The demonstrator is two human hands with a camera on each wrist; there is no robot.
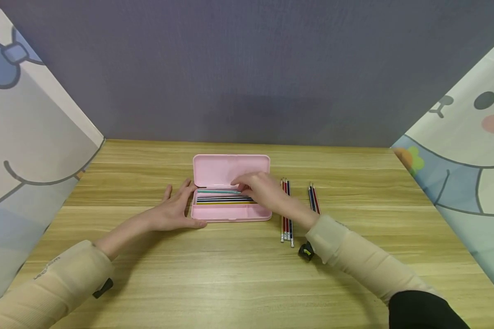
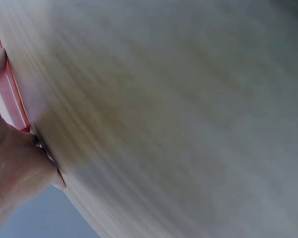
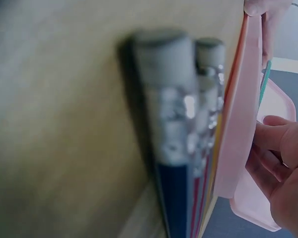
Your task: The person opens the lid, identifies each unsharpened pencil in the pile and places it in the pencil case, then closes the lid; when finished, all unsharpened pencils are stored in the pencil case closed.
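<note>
A pink pencil case point(image 1: 219, 213) lies open on the table, its lid point(image 1: 214, 170) tilted back. Several dark, white and yellow pencils point(image 1: 218, 200) lie lengthwise in its long compartment. My right hand point(image 1: 265, 189) reaches over the case's right side and pinches the end of a green pencil point(image 1: 216, 191); in the right wrist view this green pencil point(image 3: 265, 82) slants above the rim. My left hand point(image 1: 174, 211) spans the case's left end with spread fingers, thumb at the front corner and a fingertip near the hinge. The right fingertips are partly hidden inside the case.
Just right of the case lies a row of several red, dark and yellow pencils point(image 1: 287, 210) with white erasers. A smaller bunch of pencils point(image 1: 314, 198) lies farther right, partly under the right forearm. A grey panel point(image 1: 247, 91) stands behind the wooden table point(image 1: 230, 274).
</note>
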